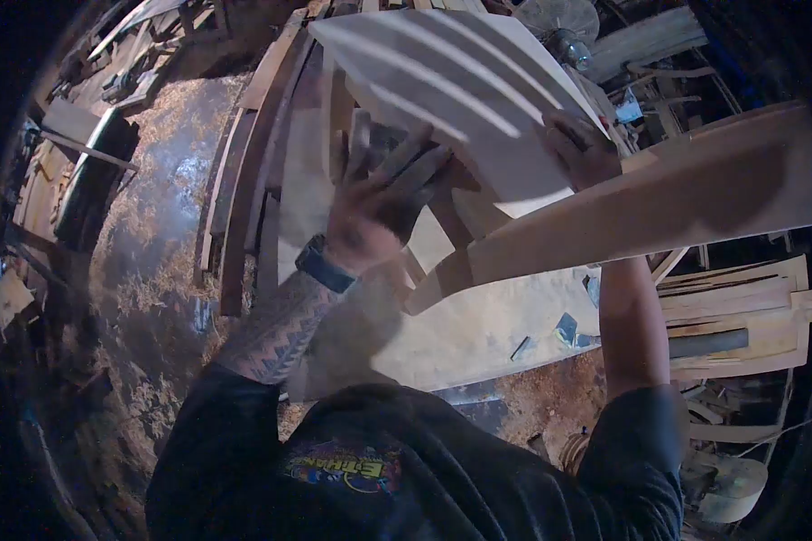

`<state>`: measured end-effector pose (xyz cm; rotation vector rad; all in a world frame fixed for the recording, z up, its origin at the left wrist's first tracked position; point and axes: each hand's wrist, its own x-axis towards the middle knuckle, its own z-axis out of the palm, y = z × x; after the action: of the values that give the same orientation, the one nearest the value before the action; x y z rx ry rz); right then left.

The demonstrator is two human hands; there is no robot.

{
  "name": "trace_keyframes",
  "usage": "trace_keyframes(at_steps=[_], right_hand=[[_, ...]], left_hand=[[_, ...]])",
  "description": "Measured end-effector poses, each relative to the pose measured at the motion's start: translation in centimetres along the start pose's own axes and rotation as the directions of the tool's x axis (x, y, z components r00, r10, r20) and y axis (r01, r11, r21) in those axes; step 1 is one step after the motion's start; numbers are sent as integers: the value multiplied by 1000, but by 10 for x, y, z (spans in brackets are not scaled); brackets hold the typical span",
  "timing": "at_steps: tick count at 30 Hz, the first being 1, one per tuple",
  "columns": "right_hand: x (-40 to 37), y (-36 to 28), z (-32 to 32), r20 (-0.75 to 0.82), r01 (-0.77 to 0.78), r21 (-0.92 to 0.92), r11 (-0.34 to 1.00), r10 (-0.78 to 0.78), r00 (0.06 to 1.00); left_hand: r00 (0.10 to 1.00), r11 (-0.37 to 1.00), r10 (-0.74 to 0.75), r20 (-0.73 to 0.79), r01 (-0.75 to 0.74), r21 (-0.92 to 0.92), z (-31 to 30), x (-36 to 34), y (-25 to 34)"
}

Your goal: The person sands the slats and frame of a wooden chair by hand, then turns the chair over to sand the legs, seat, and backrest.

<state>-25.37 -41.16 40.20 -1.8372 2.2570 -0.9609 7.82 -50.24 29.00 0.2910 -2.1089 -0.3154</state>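
Observation:
A pale, flat wooden panel (478, 86) with stripes of light across it stands over the workbench (487, 338). Joined to its near side is a long tapered wooden board (641, 212), slanting up to the right. My left hand (383, 194), a dark watch on its wrist, lies with fingers spread over the wooden frame parts at the panel's left. A dark patch shows between its thumb and fingers. Reaching behind the tapered board, my right hand (582, 149) grips the panel at its right edge, fingers on its face; its thumb is hidden.
Long boards (257, 162) are stacked along the bench's left side. Wood shavings cover the floor (167, 207). Thin slatted panels (740, 316) lie at the right, and a small dark blue scrap (566, 327) sits near the bench's front edge.

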Motion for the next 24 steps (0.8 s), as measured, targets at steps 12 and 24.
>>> trace_keyframes(at_steps=[12,24], right_hand=[[1,3,5,20,-122,228,966,121,992],[3,6,2,10,-31,161,986,30,999]], left_hand=[[840,994,-18,543,-41,97,-26,-15,7],[933,951,274,232,-299,77,-18,-8,16]])
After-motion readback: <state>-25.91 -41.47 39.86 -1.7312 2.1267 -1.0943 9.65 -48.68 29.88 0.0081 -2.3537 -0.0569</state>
